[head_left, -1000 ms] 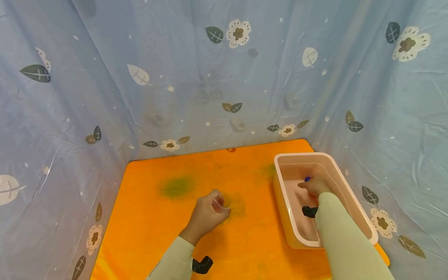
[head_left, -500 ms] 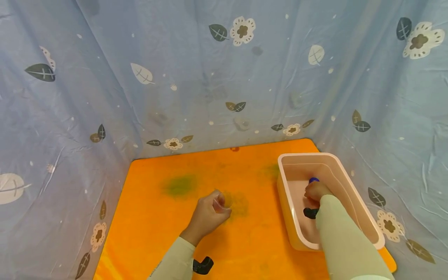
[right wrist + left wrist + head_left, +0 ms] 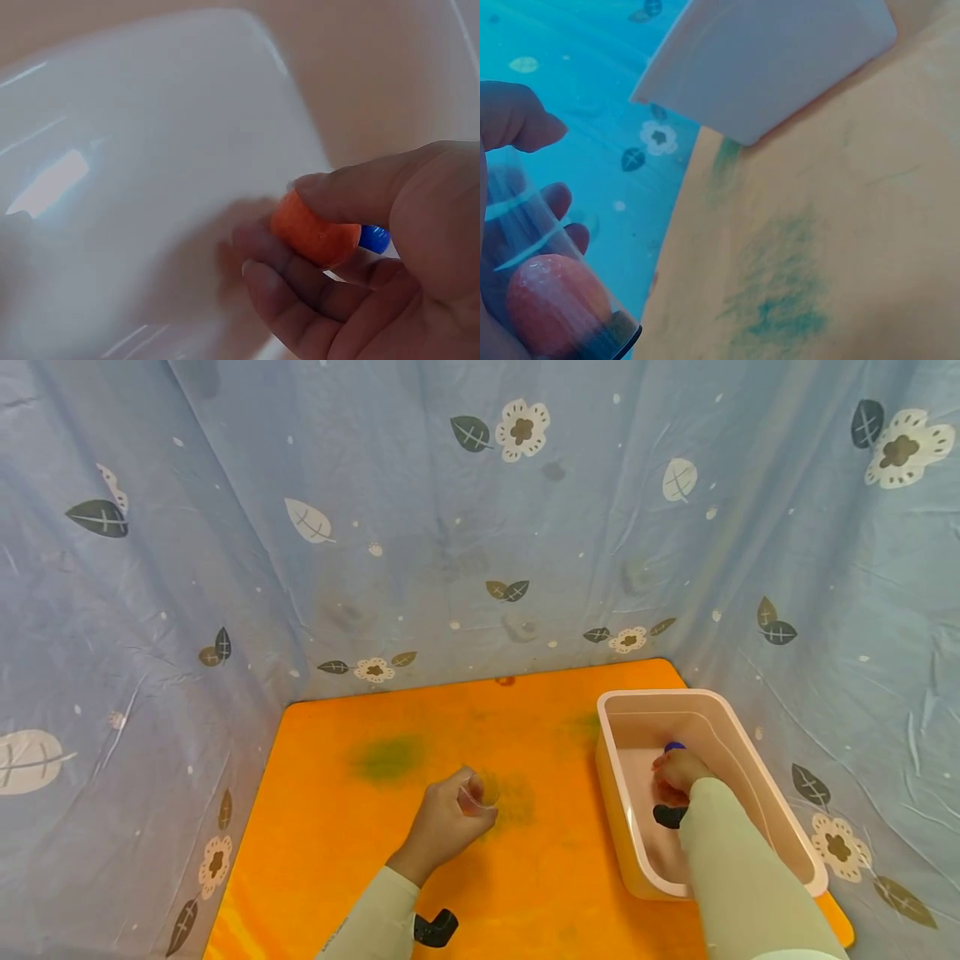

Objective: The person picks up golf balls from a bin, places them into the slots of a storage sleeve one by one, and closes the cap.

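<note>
In the head view my left hand (image 3: 442, 820) is over the middle of the table, gripping a clear plastic cup (image 3: 480, 790). The left wrist view shows a reddish-orange ball (image 3: 558, 304) inside that cup, by its dark-edged end. My right hand (image 3: 686, 771) reaches down into a pale pink plastic tub (image 3: 628, 827) on the right. Thumb and fingers pinch a small orange ball (image 3: 319, 232), as the right wrist view shows. Just beyond those fingers is a small blue round thing (image 3: 674, 747), partly hidden by the hand.
The tub's raised walls surround my right hand. Beneath everything is an orange tabletop (image 3: 540, 885) with green smudges. A blue curtain (image 3: 420, 527) with flowers and leaves hangs behind the table and along both sides.
My right hand's pointing finger has drawn back from beside the blue thing, and the fingers now hold the orange ball. My left hand stays in place with the cup. The view shifted slightly.
</note>
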### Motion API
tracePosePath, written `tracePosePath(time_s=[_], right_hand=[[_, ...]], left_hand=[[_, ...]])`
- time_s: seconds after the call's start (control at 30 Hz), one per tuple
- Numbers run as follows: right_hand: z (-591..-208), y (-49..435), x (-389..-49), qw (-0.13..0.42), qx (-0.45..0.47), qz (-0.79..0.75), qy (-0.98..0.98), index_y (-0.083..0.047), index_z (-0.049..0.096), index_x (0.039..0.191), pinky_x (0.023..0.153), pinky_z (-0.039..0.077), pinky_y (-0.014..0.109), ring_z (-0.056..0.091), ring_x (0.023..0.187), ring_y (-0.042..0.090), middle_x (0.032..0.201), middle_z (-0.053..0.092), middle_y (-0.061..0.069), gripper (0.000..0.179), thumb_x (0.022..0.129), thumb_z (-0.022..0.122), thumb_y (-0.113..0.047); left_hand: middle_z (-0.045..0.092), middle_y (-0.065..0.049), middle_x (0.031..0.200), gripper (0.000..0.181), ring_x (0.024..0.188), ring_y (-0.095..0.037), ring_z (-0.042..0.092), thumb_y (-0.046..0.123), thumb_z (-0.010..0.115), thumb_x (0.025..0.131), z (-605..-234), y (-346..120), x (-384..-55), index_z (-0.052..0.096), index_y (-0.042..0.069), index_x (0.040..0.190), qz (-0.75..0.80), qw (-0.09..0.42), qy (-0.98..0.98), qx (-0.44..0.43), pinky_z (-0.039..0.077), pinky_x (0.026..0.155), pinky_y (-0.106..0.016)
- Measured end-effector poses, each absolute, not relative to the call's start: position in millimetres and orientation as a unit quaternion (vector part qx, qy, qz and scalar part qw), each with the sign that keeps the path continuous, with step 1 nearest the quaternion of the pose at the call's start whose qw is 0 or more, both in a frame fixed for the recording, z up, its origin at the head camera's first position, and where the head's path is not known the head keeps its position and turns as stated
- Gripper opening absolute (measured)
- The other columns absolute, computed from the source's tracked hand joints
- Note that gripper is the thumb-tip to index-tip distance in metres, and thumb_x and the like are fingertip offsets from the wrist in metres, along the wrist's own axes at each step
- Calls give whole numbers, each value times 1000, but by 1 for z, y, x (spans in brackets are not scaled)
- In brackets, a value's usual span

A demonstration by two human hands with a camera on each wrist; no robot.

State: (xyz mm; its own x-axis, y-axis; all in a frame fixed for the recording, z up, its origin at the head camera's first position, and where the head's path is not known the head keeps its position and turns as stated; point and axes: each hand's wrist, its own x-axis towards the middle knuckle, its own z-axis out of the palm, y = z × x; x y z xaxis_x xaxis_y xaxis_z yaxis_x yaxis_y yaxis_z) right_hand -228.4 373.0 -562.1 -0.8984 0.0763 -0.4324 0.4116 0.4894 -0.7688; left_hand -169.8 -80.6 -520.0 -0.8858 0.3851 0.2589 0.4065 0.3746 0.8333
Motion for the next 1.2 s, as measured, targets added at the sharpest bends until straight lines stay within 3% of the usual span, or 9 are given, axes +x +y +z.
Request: tracePosePath(time_s=[0.13,0.27,0.53,0.73,0.9,1.03,1.2], right_hand=[[-553,371,-234,164,165,-557,798,13,47,126,62,59,35,64,61,22,77,58,8,33,95,55,7],[-538,368,-239,127,134,-568,802,17,43,136,76,62,39,71,79,28,101,57,15,39,102,56,4],[-509,360,-238,55,105,-601,790,16,42,150,80,63,35,77,86,24,119,57,23,48,107,58,1],[-490,355,-226,28,51,-625,778,10,36,158,87,60,30,74,96,16,140,44,30,54,111,59,-5],[-476,352,-218,12,32,-642,766,6,38,158,90,59,31,74,100,15,144,40,28,52,114,59,-11],[-474,352,-215,0,32,-632,775,4,41,157,87,60,31,74,99,16,143,41,27,50,114,60,-14],[-470,344,-207,-26,33,-597,801,1,47,156,70,59,30,72,93,16,140,47,24,51,113,64,-19]], left_hand=[[69,9,85,31,78,-9,71,11,85,92,-519,-81,-169,56,20,98,-503,14,-830,-240,59,67,-34],[68,8,85,32,79,-9,71,11,86,92,-519,-80,-168,55,20,97,-501,16,-831,-242,59,68,-34],[67,9,84,32,78,-9,70,12,86,92,-518,-79,-165,56,22,97,-497,22,-833,-243,58,67,-34],[67,8,84,33,78,-9,70,11,86,92,-516,-79,-163,55,21,97,-497,21,-832,-246,58,68,-34],[66,7,84,33,79,-9,70,11,86,92,-516,-80,-163,55,21,97,-499,23,-829,-249,58,68,-35],[66,7,83,33,77,-10,70,11,86,92,-518,-79,-162,55,21,97,-502,22,-828,-250,58,67,-35],[66,8,83,32,77,-9,69,12,85,92,-519,-79,-161,55,21,97,-497,21,-831,-248,57,66,-35]])
